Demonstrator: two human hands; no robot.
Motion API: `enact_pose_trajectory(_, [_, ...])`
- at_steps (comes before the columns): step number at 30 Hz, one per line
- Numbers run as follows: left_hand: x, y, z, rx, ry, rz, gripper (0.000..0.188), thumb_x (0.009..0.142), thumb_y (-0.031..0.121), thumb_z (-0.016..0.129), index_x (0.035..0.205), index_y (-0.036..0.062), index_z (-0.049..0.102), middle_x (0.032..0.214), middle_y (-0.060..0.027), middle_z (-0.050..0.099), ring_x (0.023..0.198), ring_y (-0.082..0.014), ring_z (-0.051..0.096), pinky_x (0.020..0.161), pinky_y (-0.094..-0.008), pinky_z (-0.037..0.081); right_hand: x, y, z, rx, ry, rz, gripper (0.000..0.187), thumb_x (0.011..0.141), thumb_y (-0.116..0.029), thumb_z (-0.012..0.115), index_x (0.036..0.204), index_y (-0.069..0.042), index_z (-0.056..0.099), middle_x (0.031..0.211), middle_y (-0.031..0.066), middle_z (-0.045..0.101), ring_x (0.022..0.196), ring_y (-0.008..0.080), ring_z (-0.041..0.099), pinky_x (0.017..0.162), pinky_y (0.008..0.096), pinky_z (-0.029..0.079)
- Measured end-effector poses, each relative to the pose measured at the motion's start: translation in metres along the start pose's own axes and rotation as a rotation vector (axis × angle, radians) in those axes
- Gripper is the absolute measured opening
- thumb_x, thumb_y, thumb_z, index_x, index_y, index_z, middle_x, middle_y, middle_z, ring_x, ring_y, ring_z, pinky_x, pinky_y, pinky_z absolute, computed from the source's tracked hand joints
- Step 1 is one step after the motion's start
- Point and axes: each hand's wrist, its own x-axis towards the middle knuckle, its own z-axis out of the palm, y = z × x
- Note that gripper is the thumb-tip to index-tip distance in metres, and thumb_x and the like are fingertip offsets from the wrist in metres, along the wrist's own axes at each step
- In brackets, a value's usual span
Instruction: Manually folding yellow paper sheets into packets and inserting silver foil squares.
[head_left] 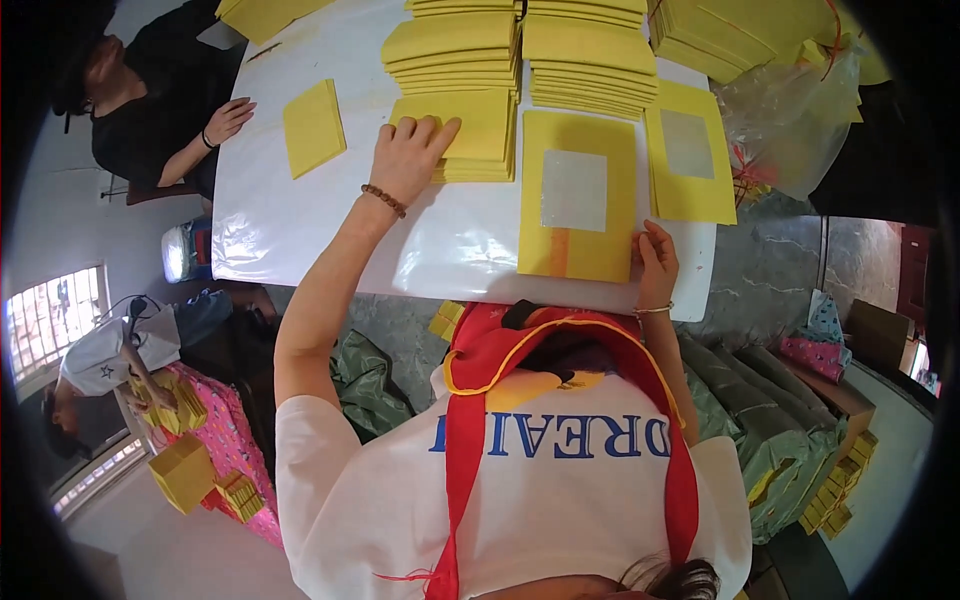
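My left hand (408, 160), with a beaded bracelet at the wrist, lies on a stack of flat yellow paper pieces (470, 125). Its fingers bend over the top piece and the thumb is spread to the right. To the right of that stack lies a flat yellow paper piece (590, 255) with a pale rectangular panel (574, 190) and an orange strip below it. At this piece's right edge is my right hand (656, 262), fingers curled in toward the thumb and seemingly pinching the edge. The fingertips are small in view.
Tall yellow stacks (590, 60) stand along the far side of the white-covered table (300, 235). More panelled pieces (690, 195) lie at right, beside a clear plastic bag (790, 130). A small yellow pile (314, 130) lies near another person's hand (228, 120) at left.
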Motion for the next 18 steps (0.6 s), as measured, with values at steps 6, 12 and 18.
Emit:
enact_pose_trajectory(6, [-0.012, 0.018, 0.011, 0.065, -0.18, 0.01, 0.051, 0.073, 0.017, 0.056, 0.123, 0.0119, 0.045, 0.101, -0.0049, 0.049, 0.082, -0.0195, 0.047, 0.065, -0.0328, 0.036, -0.003, -0.004, 0.006, 0.037, 0.023, 0.002, 0.022, 0.088, -0.006, 0.052, 0.109, -0.002, 0.054, 0.086, 0.0009, 0.057, 0.076, 0.0072, 0.051, 0.067, 0.0197, 0.042])
enact_pose_trajectory(12, [-0.011, 0.018, 0.008, 0.011, -0.16, -0.016, 0.055, 0.074, 0.016, 0.055, 0.126, 0.0084, 0.041, 0.105, -0.0058, 0.049, 0.089, -0.0207, 0.048, 0.068, -0.0339, 0.038, 0.0, 0.001, -0.006, 0.034, 0.011, -0.02, 0.011, 0.088, -0.016, 0.055, 0.083, -0.006, 0.054, 0.076, 0.0002, 0.058, 0.07, 0.0068, 0.053, 0.061, 0.0207, 0.043])
enact_pose_trajectory(18, [-0.007, 0.012, -0.023, -0.021, -0.245, -0.122, 0.067, 0.068, 0.008, 0.059, 0.131, 0.0089, 0.036, 0.126, -0.0093, 0.043, 0.108, -0.026, 0.045, 0.084, -0.0391, 0.038, 0.002, -0.001, -0.007, 0.06, 0.08, 0.032, 0.023, 0.091, -0.027, 0.05, 0.081, -0.006, 0.054, 0.077, 0.001, 0.059, 0.07, 0.0085, 0.054, 0.059, 0.0223, 0.043])
